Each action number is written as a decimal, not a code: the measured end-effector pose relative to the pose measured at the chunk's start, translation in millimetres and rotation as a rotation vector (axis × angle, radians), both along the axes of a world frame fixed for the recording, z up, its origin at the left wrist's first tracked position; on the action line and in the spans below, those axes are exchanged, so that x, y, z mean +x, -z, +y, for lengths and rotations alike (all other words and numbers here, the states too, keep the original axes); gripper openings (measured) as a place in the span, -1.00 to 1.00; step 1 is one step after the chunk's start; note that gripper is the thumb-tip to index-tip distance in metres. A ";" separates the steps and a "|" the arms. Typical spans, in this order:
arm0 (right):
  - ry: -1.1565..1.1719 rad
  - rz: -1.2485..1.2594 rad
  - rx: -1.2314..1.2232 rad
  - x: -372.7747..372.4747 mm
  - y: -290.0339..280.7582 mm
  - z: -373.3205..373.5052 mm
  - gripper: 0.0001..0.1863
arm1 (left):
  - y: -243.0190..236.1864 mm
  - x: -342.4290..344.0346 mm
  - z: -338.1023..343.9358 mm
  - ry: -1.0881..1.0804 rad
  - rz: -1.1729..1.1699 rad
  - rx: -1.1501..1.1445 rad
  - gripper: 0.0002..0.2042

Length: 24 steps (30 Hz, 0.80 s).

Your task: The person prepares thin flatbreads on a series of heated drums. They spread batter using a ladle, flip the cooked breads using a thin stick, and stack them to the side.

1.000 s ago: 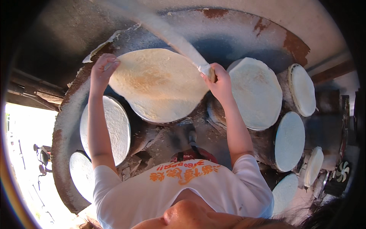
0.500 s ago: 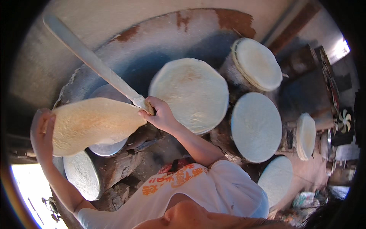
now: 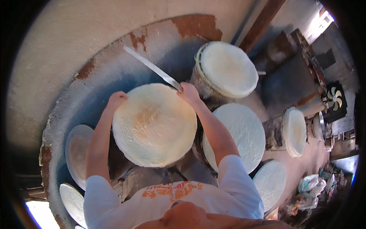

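A large round pale flatbread [image 3: 154, 131] with a browned patch is spread in front of me. My left hand [image 3: 117, 100] is closed on its far left edge, fingers curled. At the far right edge my right hand [image 3: 188, 94] is closed around the near end of a long, flat, narrow spatula [image 3: 152, 68], also touching the bread's rim. The spatula points up and to the left, beyond the bread. What lies under the bread is hidden, and I cannot tell how much of it is lifted.
A stack of flatbreads [image 3: 228, 68] sits at the far right. Beside my right arm is another round flatbread [image 3: 240, 133], with one nearer [image 3: 270, 183]. Left stand a greyish round griddle [image 3: 78, 156] and a pale disc [image 3: 73, 202]. A curved wall [image 3: 99, 86] borders the far side; a fan [image 3: 334, 98] stands right.
My hands have moved from the left griddle to the middle one. The flatbread stretched tilted between them is no longer there; a round one now spreads flat below my hands. The spatula moved along.
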State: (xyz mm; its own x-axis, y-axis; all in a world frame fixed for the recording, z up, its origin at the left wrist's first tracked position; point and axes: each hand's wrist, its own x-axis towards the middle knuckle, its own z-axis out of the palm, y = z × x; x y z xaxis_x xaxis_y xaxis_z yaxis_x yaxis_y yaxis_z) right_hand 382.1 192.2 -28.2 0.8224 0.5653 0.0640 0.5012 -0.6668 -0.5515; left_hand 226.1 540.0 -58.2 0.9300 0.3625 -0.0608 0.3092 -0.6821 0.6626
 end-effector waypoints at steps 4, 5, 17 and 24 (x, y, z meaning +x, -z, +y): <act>-0.101 -0.079 0.121 -1.6 29.5 0.1 -0.76 | 11.7 -7.8 -1.8 -0.082 -0.055 0.134 -0.78; -0.098 -0.073 0.131 -0.4 24.9 4.8 -0.76 | 12.5 -8.4 1.3 -0.079 -0.049 0.144 -0.78; -0.190 0.165 0.204 3.7 14.3 5.6 -0.78 | -34.5 -25.9 -38.6 -0.137 0.121 -0.020 -0.81; -0.180 0.187 0.368 -24.2 -25.1 -52.7 -0.77 | -125.8 -92.3 -130.4 -0.053 -0.382 0.218 -0.91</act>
